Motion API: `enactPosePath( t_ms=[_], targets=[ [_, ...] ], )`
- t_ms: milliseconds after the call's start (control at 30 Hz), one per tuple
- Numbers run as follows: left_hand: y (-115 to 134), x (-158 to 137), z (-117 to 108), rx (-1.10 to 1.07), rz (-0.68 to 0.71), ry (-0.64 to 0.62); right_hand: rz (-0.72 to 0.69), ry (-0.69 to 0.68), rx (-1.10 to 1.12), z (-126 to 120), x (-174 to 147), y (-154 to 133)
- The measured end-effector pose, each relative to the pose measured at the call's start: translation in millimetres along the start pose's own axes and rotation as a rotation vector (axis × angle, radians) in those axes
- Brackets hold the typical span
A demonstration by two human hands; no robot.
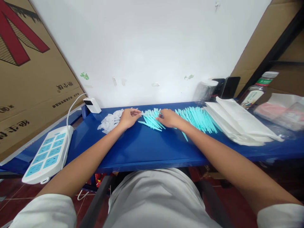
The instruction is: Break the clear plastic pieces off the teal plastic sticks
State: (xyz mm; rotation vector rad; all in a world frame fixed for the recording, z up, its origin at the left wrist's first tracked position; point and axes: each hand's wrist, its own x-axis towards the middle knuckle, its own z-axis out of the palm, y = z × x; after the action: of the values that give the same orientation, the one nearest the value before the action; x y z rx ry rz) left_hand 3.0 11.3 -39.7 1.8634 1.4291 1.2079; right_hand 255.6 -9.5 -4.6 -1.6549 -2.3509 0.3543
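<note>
My left hand (129,117) is closed in a pinch at the left end of a small heap of slim turquoise plastic sticks (152,121). A tiny pale piece shows at its fingertips, too small to name. Beside that hand lies a pile of small translucent whitish plastic pieces (109,122). My right hand (169,118) is at the right side of the same heap, thumb and fingers closed around a turquoise stick, partly hidden. A larger row of turquoise sticks (198,118) lies to its right, and one loose stick (185,136) sits under my right forearm.
The blue table (142,148) meets a white wall. A power strip (47,153) and a small white device (92,105) are at left. At right are white bags (239,122), a clear jar (206,90), a bottle (257,88) and plastic packaging (282,110). Cardboard (30,79) flanks the left.
</note>
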Motion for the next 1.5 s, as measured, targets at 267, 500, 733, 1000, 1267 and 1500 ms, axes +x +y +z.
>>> enactPosePath(
  t_ms=[267, 500, 733, 1000, 1267, 1500],
  targets=[
    [2.2, -1.7, 4.0, -0.050, -0.018, 0.013, 0.025, 0.067, 0.137, -2.3, 2.7, 3.8],
    [4.7, -1.2, 5.0, -0.064, -0.003, 0.030, 0.128, 0.132, 0.325, 5.6, 20.2, 13.6],
    [10.5, -1.3, 3.5, -0.115, -0.103, -0.002, 0.198, 0.089, 0.393, 10.2, 27.3, 9.4],
    [27.8, -10.1, 1.1, -0.422, -0.233, -0.289, 0.179, 0.137, 0.219, 8.0, 28.3, 18.0],
    [24.6, -11.0, 5.1, -0.410, -0.123, -0.248, 0.086, 0.094, 0.075, 3.2, 20.7, 19.0],
    [29.3, -9.9, 3.9, -0.233, 0.099, -0.103, -0.133, 0.098, 0.195, -9.0, 13.8, 12.6]
  ],
)
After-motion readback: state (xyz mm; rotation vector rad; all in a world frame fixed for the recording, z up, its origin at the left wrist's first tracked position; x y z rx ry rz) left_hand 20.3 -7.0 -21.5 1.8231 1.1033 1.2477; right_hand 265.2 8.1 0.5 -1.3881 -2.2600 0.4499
